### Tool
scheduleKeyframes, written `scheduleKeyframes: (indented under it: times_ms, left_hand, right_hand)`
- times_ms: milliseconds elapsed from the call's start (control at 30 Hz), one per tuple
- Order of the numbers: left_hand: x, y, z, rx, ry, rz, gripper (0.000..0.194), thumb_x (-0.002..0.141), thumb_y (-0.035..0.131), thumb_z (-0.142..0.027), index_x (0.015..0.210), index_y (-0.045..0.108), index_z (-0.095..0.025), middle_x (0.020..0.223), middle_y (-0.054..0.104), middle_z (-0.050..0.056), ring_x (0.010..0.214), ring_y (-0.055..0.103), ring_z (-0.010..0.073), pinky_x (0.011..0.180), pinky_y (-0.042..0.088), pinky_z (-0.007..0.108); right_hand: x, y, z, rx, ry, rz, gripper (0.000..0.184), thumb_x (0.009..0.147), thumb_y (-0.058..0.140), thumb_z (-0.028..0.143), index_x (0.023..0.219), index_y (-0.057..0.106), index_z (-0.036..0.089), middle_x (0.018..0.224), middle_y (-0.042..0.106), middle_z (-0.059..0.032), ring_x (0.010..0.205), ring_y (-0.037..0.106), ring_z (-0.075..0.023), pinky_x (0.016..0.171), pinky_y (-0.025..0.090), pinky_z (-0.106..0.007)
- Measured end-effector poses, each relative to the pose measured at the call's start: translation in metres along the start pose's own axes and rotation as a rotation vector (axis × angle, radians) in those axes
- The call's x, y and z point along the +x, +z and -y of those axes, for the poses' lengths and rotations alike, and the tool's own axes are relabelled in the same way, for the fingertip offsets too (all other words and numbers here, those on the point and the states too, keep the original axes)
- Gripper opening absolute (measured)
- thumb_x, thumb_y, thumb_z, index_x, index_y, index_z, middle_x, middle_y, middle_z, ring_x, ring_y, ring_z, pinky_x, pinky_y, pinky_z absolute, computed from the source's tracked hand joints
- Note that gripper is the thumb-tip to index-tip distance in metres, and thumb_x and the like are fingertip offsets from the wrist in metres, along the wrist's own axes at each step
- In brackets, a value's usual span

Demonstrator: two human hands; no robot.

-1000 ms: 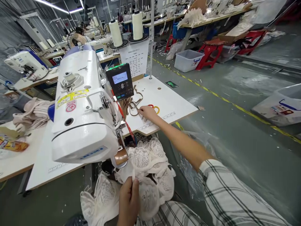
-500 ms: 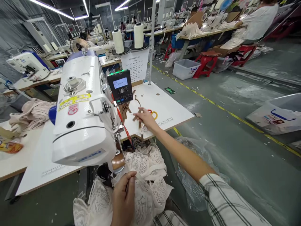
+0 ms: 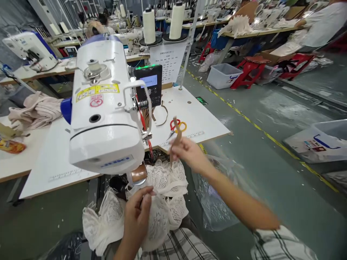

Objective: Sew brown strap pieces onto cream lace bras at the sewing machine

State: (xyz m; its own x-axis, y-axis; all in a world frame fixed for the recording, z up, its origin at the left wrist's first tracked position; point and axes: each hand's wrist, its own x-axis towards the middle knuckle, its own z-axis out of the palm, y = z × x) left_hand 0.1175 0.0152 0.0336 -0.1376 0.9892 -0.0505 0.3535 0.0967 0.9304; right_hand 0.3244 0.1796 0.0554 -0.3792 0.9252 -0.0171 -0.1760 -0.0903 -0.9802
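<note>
My right hand (image 3: 187, 153) pinches a thin brown fabric strip (image 3: 177, 133), raised above the front edge of the white table. Low in the view, my left hand (image 3: 138, 213) has its thumb and fingertips closed on the edge of a white lace bra (image 3: 158, 213). More of the lace cups lie across my lap and under the sewing machine (image 3: 107, 108), whose head stands just above and left of that hand. Behind the strip lie scissors (image 3: 182, 126) with one red and one yellow handle. Other brown strips (image 3: 148, 117) rest on the table, partly hidden by the machine.
A lit control panel (image 3: 149, 85) is fixed at the machine's right. Two thread cones (image 3: 176, 22) stand behind it. Folded beige fabric (image 3: 36, 110) lies at the left. Clear plastic bags (image 3: 217, 195) and bins (image 3: 225, 76) sit on the floor at right.
My right hand has drawn back from the table toward me and slightly right, carrying the brown strip. The left hand stays at the lace bra. The whole view has shifted.
</note>
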Motion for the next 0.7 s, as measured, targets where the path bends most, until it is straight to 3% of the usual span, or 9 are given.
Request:
scheduleKeyframes:
  times_ms: [100, 200, 267, 333, 433, 500, 600, 700]
  left_hand:
    - [0.002, 0.003, -0.011, -0.010, 0.056, 0.145, 0.031, 0.090, 0.054, -0.042, 0.107, 0.069, -0.022, 0.099, 0.073, 0.007, 0.096, 0.067, 0.0241, 0.085, 0.052, 0.034]
    - [0.005, 0.008, -0.022, -0.008, -0.005, 0.202, 0.027, 0.093, 0.051, -0.036, 0.084, 0.071, -0.020, 0.082, 0.073, 0.005, 0.077, 0.067, 0.0201, 0.069, 0.052, 0.029]
    - [0.008, 0.010, -0.027, -0.046, -0.008, 0.179, 0.031, 0.095, 0.049, -0.034, 0.079, 0.071, -0.020, 0.075, 0.073, 0.004, 0.069, 0.066, 0.0177, 0.062, 0.050, 0.026]
    - [0.013, 0.006, -0.029, -0.042, 0.089, 0.129, 0.025, 0.095, 0.050, -0.030, 0.089, 0.073, -0.021, 0.081, 0.074, 0.003, 0.073, 0.068, 0.0165, 0.066, 0.052, 0.025]
    - [0.022, -0.009, -0.022, 0.212, 0.372, -0.043, 0.024, 0.094, 0.052, -0.020, 0.111, 0.069, -0.023, 0.103, 0.075, 0.004, 0.093, 0.070, 0.0168, 0.082, 0.054, 0.025]
    - [0.027, -0.020, -0.014, 0.452, 0.488, -0.179, 0.029, 0.094, 0.050, -0.017, 0.118, 0.066, -0.023, 0.113, 0.072, 0.006, 0.104, 0.068, 0.0176, 0.090, 0.052, 0.027]
    - [0.029, -0.029, -0.005, 0.650, 0.392, -0.290, 0.028, 0.096, 0.049, -0.021, 0.117, 0.067, -0.024, 0.112, 0.068, 0.008, 0.105, 0.066, 0.0186, 0.087, 0.053, 0.028]
    - [0.029, -0.034, -0.003, 0.628, 0.220, -0.280, 0.026, 0.095, 0.052, -0.031, 0.113, 0.070, -0.025, 0.101, 0.064, 0.008, 0.097, 0.064, 0.0198, 0.080, 0.054, 0.029]
  right_hand:
    - [-0.054, 0.031, -0.030, 0.020, 0.143, 0.119, 0.030, 0.080, 0.072, 0.035, 0.102, 0.061, 0.020, 0.081, 0.071, -0.0020, 0.063, 0.065, -0.0114, 0.060, 0.055, -0.025]
    - [-0.067, 0.049, -0.042, 0.022, 0.173, 0.130, 0.023, 0.081, 0.070, 0.036, 0.097, 0.063, 0.020, 0.079, 0.071, -0.0023, 0.063, 0.065, -0.0124, 0.061, 0.055, -0.027]
    - [-0.058, 0.052, -0.043, 0.046, 0.182, 0.137, 0.021, 0.079, 0.072, 0.037, 0.089, 0.064, 0.020, 0.073, 0.070, -0.0017, 0.058, 0.063, -0.0118, 0.056, 0.053, -0.026]
    - [-0.040, 0.051, -0.041, 0.086, 0.167, 0.102, 0.021, 0.078, 0.073, 0.037, 0.085, 0.064, 0.019, 0.067, 0.067, -0.0002, 0.053, 0.059, -0.0102, 0.052, 0.050, -0.023]
    - [-0.010, 0.051, -0.036, 0.068, 0.092, 0.022, 0.023, 0.077, 0.074, 0.039, 0.084, 0.064, 0.019, 0.065, 0.066, 0.0005, 0.053, 0.057, -0.0097, 0.051, 0.047, -0.022]
    - [0.007, 0.054, -0.034, -0.041, 0.067, 0.045, 0.023, 0.077, 0.073, 0.040, 0.080, 0.063, 0.019, 0.062, 0.064, 0.0007, 0.054, 0.058, -0.0115, 0.051, 0.047, -0.024]
    - [0.025, 0.062, -0.034, -0.266, 0.007, 0.096, 0.020, 0.077, 0.071, 0.038, 0.075, 0.062, 0.020, 0.059, 0.061, 0.0009, 0.056, 0.058, -0.0149, 0.054, 0.048, -0.027]
    - [0.036, 0.070, -0.036, -0.443, -0.165, 0.085, 0.017, 0.081, 0.065, 0.038, 0.075, 0.063, 0.022, 0.070, 0.063, -0.0015, 0.066, 0.058, -0.0180, 0.063, 0.049, -0.033]
